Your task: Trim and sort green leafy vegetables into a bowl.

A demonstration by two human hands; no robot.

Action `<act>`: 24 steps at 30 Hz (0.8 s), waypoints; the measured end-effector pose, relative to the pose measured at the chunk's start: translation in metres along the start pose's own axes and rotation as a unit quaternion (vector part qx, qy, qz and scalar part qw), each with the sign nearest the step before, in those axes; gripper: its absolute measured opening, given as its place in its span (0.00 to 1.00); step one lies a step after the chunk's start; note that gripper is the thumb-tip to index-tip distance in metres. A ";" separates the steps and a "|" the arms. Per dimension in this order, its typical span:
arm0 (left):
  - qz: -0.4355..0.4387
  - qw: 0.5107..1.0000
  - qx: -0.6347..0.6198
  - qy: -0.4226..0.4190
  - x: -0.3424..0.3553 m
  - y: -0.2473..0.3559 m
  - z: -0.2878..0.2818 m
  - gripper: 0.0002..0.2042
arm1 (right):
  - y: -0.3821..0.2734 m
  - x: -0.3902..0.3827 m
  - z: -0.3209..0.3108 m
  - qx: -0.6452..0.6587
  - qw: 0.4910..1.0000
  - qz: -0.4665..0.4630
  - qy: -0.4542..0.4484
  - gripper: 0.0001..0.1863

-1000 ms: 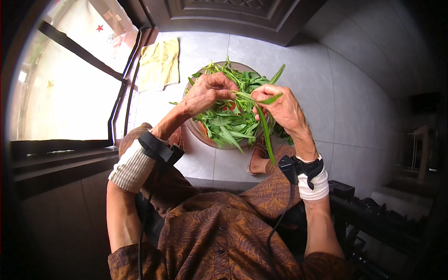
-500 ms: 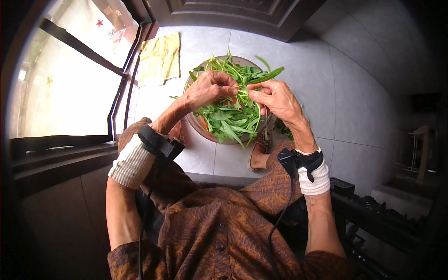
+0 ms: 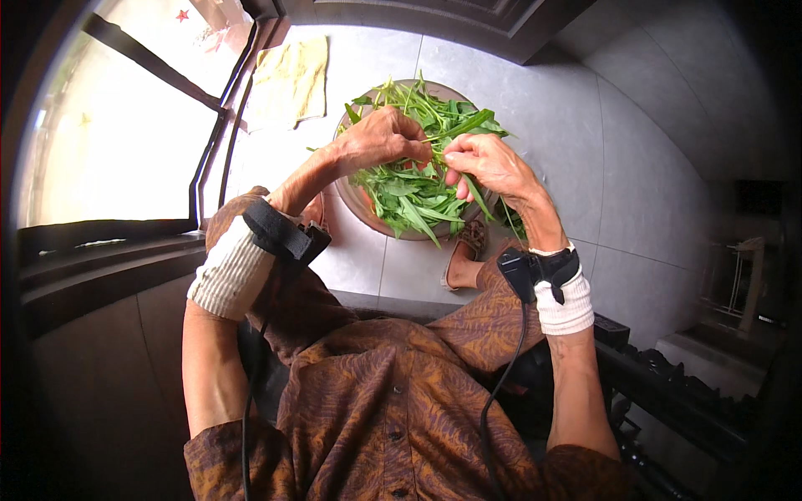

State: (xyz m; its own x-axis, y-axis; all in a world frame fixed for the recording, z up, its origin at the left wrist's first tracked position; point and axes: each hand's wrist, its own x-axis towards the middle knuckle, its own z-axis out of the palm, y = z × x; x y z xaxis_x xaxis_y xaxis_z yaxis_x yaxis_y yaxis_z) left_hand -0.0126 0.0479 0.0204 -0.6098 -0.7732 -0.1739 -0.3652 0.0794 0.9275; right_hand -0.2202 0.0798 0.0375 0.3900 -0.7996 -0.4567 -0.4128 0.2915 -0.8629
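Observation:
A round basin point(image 3: 354, 200) on the floor between my feet is heaped with leafy greens point(image 3: 409, 204) that look like water spinach. Over the heap, my left hand point(image 3: 378, 138) is closed in a pinch on a thin green stem. Close to it, my right hand point(image 3: 494, 167) pinches the same greens between thumb and forefinger, its other fingers curled. One long leaf point(image 3: 474, 123) sticks out above my right hand, and another leaf point(image 3: 479, 196) hangs below it. The fingertips partly hide the stem.
More greens point(image 3: 511, 220) lie on the floor right of the basin. A yellow cloth point(image 3: 291, 82) is spread at the upper left by the glass door point(image 3: 125, 125). A dark door panel point(image 3: 451, 21) stands beyond. Black cables point(image 3: 487, 417) run from both wrists.
The leaf by my right hand has shifted, and one now hangs below my fingers. My hands remain close together over the basin. The whole view has tilted slightly.

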 end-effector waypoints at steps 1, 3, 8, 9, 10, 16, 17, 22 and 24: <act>0.001 1.000 0.024 -0.011 0.000 -0.001 -0.002 0.11 | 0.002 0.003 0.001 -0.006 1.000 -0.010 -0.029 0.15; 0.004 0.999 0.034 -0.032 -0.001 0.000 -0.002 0.12 | 0.005 0.004 0.004 -0.001 0.999 -0.016 -0.030 0.16; -0.018 0.998 0.044 -0.050 -0.007 -0.001 -0.005 0.13 | 0.007 0.007 0.009 0.006 0.997 -0.053 -0.052 0.18; -0.036 0.996 0.056 -0.056 -0.007 0.002 -0.005 0.13 | 0.006 0.006 0.009 0.007 0.997 -0.053 -0.052 0.18; -0.054 0.994 0.067 -0.062 -0.008 0.004 -0.006 0.13 | 0.004 0.005 0.010 -0.045 0.995 -0.075 -0.048 0.17; -0.065 0.997 -0.038 -0.019 -0.002 0.004 -0.017 0.11 | -0.001 0.005 0.020 -0.324 0.885 -0.307 0.134 0.14; -0.055 0.998 -0.011 -0.025 0.000 0.007 -0.021 0.12 | -0.001 0.006 0.018 -0.377 0.857 -0.313 0.158 0.13; -0.036 0.995 0.088 -0.022 0.012 0.009 -0.026 0.14 | 0.002 0.017 0.009 -0.459 0.817 -0.302 0.174 0.06; -0.011 0.993 0.115 -0.017 0.017 0.007 -0.025 0.16 | 0.003 0.021 0.003 -0.454 0.820 -0.304 0.172 0.05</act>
State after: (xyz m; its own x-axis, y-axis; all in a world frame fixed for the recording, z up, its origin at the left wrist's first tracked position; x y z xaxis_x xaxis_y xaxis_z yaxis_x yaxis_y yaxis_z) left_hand -0.0079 0.0193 0.0322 -0.6222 -0.7547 -0.2081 -0.5276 0.2079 0.8236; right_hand -0.2105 0.0652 0.0248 0.5607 -0.7979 0.2212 -0.7306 -0.6025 -0.3211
